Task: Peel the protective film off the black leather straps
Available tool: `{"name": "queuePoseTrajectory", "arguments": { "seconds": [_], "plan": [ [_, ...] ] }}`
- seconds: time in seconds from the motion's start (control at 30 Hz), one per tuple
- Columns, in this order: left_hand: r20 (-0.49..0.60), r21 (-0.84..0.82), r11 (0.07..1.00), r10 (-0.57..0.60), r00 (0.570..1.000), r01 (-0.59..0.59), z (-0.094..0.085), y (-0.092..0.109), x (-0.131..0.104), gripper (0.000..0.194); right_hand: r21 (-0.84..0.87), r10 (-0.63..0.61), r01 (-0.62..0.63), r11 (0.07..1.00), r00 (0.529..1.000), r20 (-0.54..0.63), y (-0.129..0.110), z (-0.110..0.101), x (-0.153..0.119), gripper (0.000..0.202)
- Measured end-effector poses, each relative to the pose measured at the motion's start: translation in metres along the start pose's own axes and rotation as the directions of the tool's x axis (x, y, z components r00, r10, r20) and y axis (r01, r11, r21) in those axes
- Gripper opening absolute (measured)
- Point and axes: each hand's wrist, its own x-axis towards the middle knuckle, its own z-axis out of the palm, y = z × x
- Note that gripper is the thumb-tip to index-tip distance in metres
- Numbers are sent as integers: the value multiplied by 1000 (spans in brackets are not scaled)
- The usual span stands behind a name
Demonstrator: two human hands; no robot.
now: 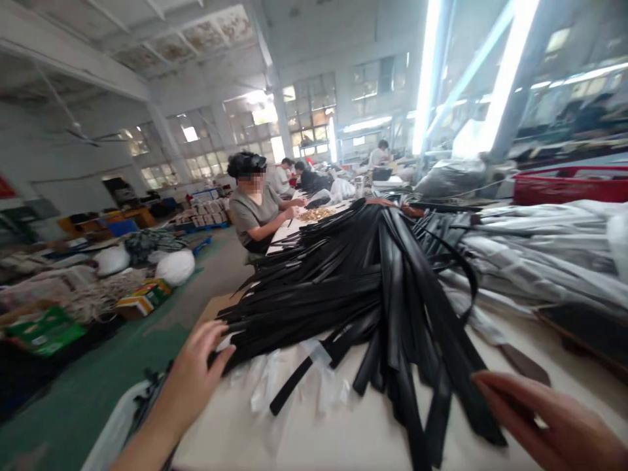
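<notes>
A large heap of long black straps (333, 281) spreads over the pale table (314, 438), several of them hanging toward its front edge. My left hand (203, 363) is at the heap's left side, thumb and fingers apart, by the strap ends; nothing shows in its grasp. At the lower right, my right hand (544, 412) is beside the end of a wide black strap, its thumb and fingers a little apart; whether it touches the strap is unclear. Crumpled clear plastic (318, 376) lies in front of the heap, with one short black strap across it.
White wrapped bundles (544, 248) and a red crate (569, 186) are on the right. A person (252, 206) sits at the table's far left side near small gold-coloured pieces (316, 213). A pale bin (118, 418) stands at lower left, below the table's edge.
</notes>
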Motion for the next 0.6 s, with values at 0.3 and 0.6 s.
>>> {"name": "queuePoseTrajectory", "arguments": {
  "seconds": [0.3,0.6],
  "plan": [
    [214,-439,820,492,844,-367,38,123,32,50,135,-411,399,907,770,488,-122,62,112,19],
    [22,-636,771,-14,1000,25,36,106,16,46,227,-496,442,868,739,456,-109,138,125,40]
  ]
}}
